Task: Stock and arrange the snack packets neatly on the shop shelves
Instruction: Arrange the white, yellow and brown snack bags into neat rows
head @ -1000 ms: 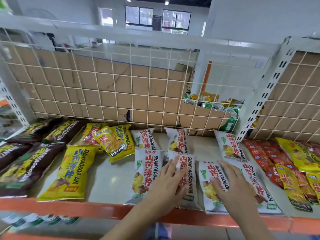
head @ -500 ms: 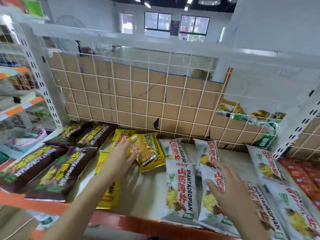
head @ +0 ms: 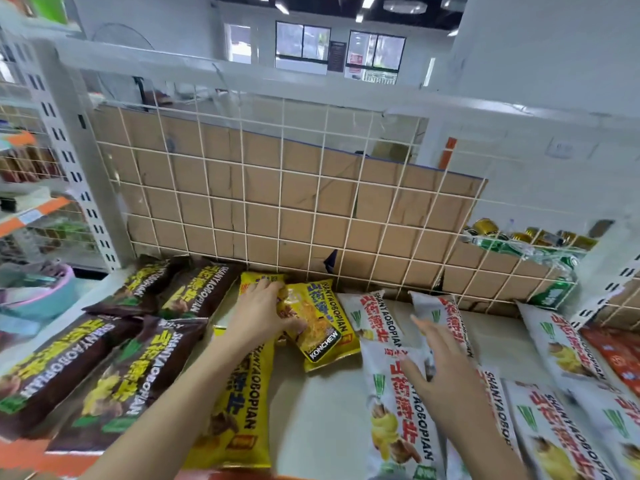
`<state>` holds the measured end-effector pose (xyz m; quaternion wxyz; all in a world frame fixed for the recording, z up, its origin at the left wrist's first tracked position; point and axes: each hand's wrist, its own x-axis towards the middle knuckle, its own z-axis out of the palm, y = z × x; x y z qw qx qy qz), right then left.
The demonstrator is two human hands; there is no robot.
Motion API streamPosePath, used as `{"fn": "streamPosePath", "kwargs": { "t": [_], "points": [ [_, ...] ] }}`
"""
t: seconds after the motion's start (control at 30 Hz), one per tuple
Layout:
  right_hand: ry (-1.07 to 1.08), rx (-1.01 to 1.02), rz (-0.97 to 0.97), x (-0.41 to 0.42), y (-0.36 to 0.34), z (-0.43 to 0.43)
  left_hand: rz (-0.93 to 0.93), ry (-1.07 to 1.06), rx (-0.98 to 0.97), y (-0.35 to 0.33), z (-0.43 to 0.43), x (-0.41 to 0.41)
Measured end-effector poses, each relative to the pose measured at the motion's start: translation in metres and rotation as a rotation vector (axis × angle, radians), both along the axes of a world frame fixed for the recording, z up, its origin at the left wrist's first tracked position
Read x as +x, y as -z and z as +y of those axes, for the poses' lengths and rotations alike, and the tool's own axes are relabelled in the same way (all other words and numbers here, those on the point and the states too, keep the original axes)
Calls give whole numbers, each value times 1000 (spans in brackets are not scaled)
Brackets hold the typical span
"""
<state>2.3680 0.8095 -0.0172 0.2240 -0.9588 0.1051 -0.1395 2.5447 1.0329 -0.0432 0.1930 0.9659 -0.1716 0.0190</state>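
Spanning the lower view, a cream shelf (head: pixel 322 410) with an orange front edge carries rows of snack packets lying flat. A white wire grid (head: pixel 277 188) stands along its back, with brown cardboard (head: pixel 242 209) behind the wires. On the left of the shelf lie the brown packets (head: pixel 69 368), side by side and partly overlapping. On the right lie the white packets (head: pixel 391 431), set in rough rows from the grid to the front edge, and beyond them at the far right are the red packets (head: pixel 616 355). Between the brown and the white ones lies a long yellow packet (head: pixel 242 410), reaching to the front edge with the left forearm passing over it.

The right hand (head: pixel 440 372) is palm down over the white packets with its fingers straight and spread, grasping nothing; whether it touches them cannot be told. The left hand (head: pixel 258 313) reaches to the back of the shelf, just before the grid, its fingers laid over a pile of yellow packets and its thumb against the small yellow packet (head: pixel 318 327), which lies tilted on top. Whether this hand grips it or only presses on it cannot be told.
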Motion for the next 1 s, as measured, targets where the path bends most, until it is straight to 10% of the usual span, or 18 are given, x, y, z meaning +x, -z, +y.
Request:
{"fn": "streamPosePath", "kwargs": {
  "t": [0.6,1.0],
  "points": [
    [-35,8,10,15,9,26,251,-49,-1220,-28,41,-7],
    [-323,-140,119,130,17,90,229,-87,-1265,-20,117,-31]
  ]
}}
